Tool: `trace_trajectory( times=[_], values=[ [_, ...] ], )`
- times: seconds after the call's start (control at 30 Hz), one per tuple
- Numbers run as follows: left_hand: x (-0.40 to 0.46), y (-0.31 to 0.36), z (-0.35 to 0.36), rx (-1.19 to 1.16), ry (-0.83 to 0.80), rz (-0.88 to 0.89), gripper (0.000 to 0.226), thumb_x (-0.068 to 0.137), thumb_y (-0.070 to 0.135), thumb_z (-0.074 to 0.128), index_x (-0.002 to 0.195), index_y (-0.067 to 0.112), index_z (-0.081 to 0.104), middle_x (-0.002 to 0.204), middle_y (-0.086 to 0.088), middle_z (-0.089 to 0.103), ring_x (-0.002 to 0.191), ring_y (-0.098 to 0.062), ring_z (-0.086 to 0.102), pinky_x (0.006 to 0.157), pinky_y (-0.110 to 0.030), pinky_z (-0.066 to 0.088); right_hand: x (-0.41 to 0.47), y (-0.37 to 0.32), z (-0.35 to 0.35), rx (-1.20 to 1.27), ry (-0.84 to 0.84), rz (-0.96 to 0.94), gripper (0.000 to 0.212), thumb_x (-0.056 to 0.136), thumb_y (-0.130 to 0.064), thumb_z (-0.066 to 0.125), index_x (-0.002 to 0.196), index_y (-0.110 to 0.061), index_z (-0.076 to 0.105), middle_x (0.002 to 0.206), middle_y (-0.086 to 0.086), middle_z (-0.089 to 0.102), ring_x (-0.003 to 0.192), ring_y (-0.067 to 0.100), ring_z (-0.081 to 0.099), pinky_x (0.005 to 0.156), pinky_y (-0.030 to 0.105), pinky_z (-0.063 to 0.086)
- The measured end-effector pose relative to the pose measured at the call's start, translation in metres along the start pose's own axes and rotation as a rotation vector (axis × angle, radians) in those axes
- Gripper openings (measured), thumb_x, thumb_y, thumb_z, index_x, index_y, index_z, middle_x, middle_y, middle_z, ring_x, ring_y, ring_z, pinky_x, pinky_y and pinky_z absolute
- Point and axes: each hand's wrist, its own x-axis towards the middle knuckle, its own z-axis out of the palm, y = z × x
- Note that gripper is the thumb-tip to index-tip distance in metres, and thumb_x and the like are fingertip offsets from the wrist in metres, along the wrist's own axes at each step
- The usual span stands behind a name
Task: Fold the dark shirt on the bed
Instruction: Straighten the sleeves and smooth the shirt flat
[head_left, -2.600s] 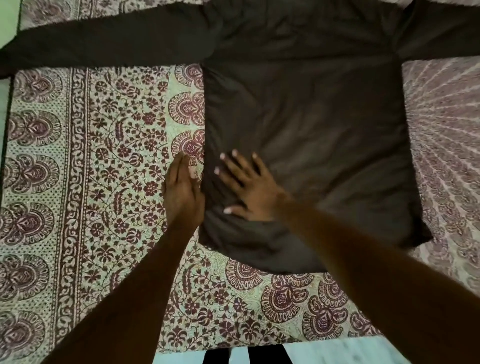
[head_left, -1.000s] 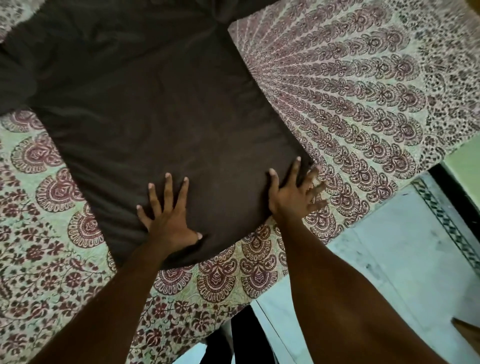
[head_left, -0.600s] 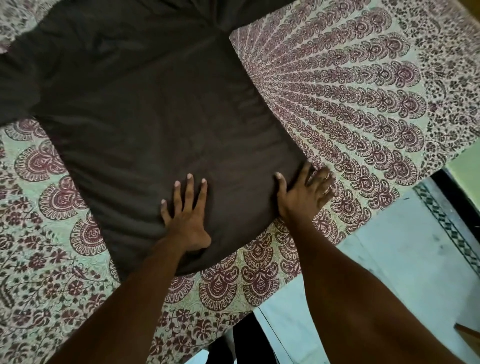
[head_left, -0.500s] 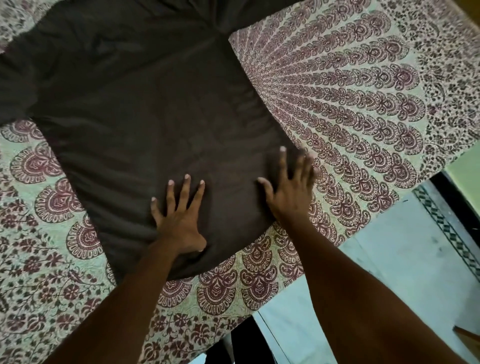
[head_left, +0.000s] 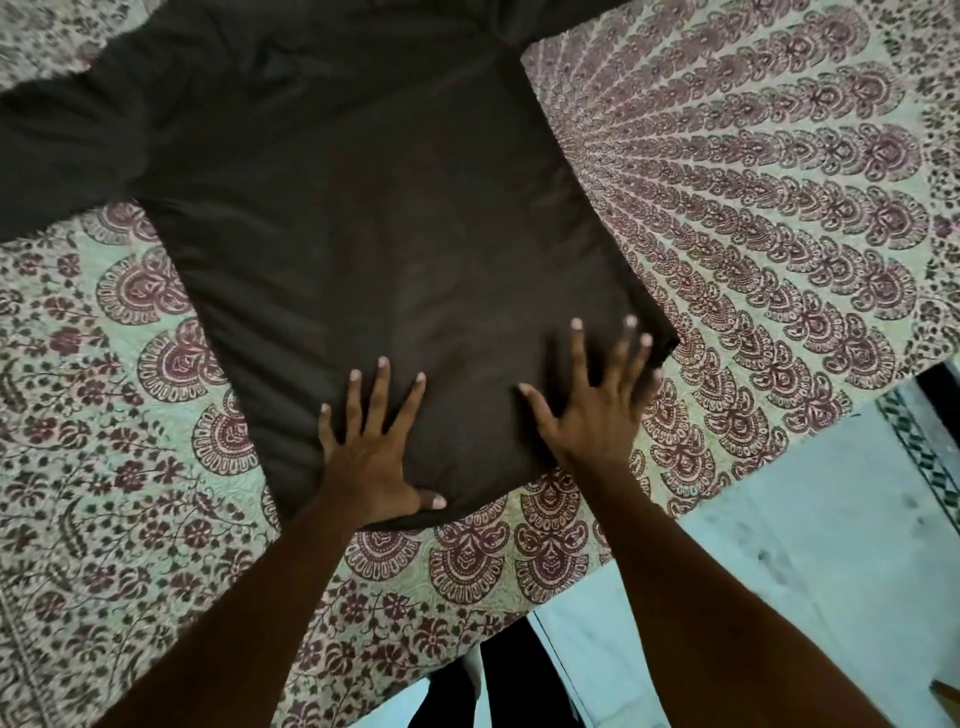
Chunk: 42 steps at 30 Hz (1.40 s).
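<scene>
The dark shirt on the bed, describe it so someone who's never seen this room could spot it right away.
A bedsheet printed with maroon paisley and flower motifs on pale green covers the bed. Spread flat on it is the dark shirt, sleeves out to the sides, with the left hand and right hand pressed open near its hem. It is the only plain, unpatterned dark brown cloth there.

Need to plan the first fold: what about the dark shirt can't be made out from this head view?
- Dark brown cloth shirt: collar and both sleeve ends, cut off by the top and left frame edges.
- Hem strip: covered by the flat left hand and right hand.
- Front or back facing up: fabric too dark to tell.
</scene>
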Motion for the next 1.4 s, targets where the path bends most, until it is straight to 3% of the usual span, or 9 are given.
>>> trace_trajectory(
  times=[0.13, 0.33, 0.57, 0.8, 0.9, 1.03, 1.27, 1.33, 1.4],
  values=[
    [-0.001, -0.014, 0.01, -0.101, 0.119, -0.031, 0.13, 0.058, 0.089, 0.061, 0.155, 0.045, -0.013, 0.164, 0.008, -0.027, 0.153, -0.029, -0.018, 0.118, -0.065, 0.008, -0.008, -0.047, 0.016, -0.084, -0.131, -0.491, 0.088, 0.086, -0.083, 0.034, 0.159, -0.043, 0.004, 0.169, 0.005, -0.01, 0.155, 0.032, -0.011, 0.12, 0.063, 0.007],
    [-0.034, -0.057, 0.033, 0.013, 0.265, -0.004, 0.075, 0.094, 0.068, 0.027, 0.159, 0.038, 0.006, 0.169, 0.007, -0.005, 0.155, -0.031, 0.003, 0.117, -0.065, 0.018, -0.083, -0.024, 0.025, -0.187, -0.241, -0.886, 0.08, 0.091, -0.078, 0.032, 0.159, -0.043, 0.007, 0.17, 0.003, -0.004, 0.156, 0.03, -0.007, 0.118, 0.063, 0.008],
    [-0.071, -0.098, 0.057, 0.003, 0.303, -0.072, 0.079, 0.097, 0.065, 0.027, 0.161, 0.023, 0.008, 0.169, -0.002, -0.004, 0.156, -0.027, 0.006, 0.117, -0.058, 0.019, -0.046, -0.084, 0.027, -0.058, -0.124, -0.338, 0.083, 0.089, -0.081, 0.031, 0.158, -0.046, 0.002, 0.168, 0.006, -0.014, 0.154, 0.036, -0.013, 0.117, 0.065, -0.003],
    [-0.09, -0.109, 0.063, -0.016, 0.254, -0.045, 0.069, 0.102, 0.046, 0.023, 0.16, 0.011, 0.009, 0.169, -0.007, 0.0, 0.156, -0.026, 0.006, 0.12, -0.055, 0.024, -0.12, -0.104, 0.047, -0.159, -0.288, -0.905, 0.074, 0.096, -0.068, 0.033, 0.159, -0.042, 0.006, 0.168, 0.01, -0.013, 0.155, 0.034, -0.012, 0.116, 0.068, 0.008],
    [-0.077, -0.111, 0.049, -0.06, 0.306, -0.06, 0.063, 0.105, 0.035, 0.027, 0.16, 0.011, 0.009, 0.169, -0.007, 0.002, 0.155, -0.026, 0.008, 0.121, -0.052, 0.023, -0.099, -0.116, 0.039, -0.105, -0.199, -0.799, 0.07, 0.097, -0.067, 0.031, 0.158, -0.044, 0.006, 0.168, 0.008, -0.013, 0.155, 0.033, -0.013, 0.118, 0.067, 0.01],
    [-0.065, -0.125, 0.051, -0.018, 0.304, -0.036, 0.067, 0.103, 0.043, 0.025, 0.16, 0.01, 0.011, 0.169, -0.006, 0.002, 0.155, -0.026, 0.008, 0.118, -0.053, 0.022, -0.055, -0.149, 0.044, -0.061, -0.138, -0.589, 0.073, 0.094, -0.072, 0.032, 0.158, -0.046, 0.007, 0.168, 0.007, -0.016, 0.153, 0.038, -0.016, 0.118, 0.066, 0.0],
    [-0.101, -0.135, 0.06, -0.08, 0.268, -0.161, 0.069, 0.1, 0.025, 0.039, 0.16, 0.008, 0.01, 0.169, -0.009, 0.003, 0.155, -0.026, 0.009, 0.124, -0.046, 0.016, -0.106, -0.156, 0.059, -0.261, -0.293, -1.202, 0.072, 0.098, -0.058, 0.034, 0.161, -0.031, 0.011, 0.169, 0.014, -0.005, 0.155, 0.033, -0.008, 0.118, 0.066, 0.008],
    [-0.094, -0.141, 0.048, -0.118, 0.31, -0.259, 0.071, 0.098, 0.02, 0.043, 0.16, 0.009, 0.011, 0.168, -0.009, 0.004, 0.155, -0.026, 0.007, 0.124, -0.048, 0.018, -0.098, -0.159, 0.05, -0.235, -0.238, -1.222, 0.068, 0.099, -0.052, 0.033, 0.161, -0.031, 0.014, 0.169, 0.012, -0.002, 0.156, 0.031, -0.005, 0.12, 0.061, 0.008],
    [-0.076, -0.152, 0.037, -0.144, 0.358, -0.243, 0.066, 0.101, 0.022, 0.04, 0.16, 0.011, 0.011, 0.168, -0.008, 0.006, 0.155, -0.025, 0.007, 0.123, -0.05, 0.018, -0.078, -0.178, 0.047, -0.196, -0.148, -1.056, 0.068, 0.1, -0.055, 0.032, 0.161, -0.033, 0.012, 0.169, 0.011, -0.004, 0.156, 0.033, -0.005, 0.12, 0.062, 0.009]
  ],
)
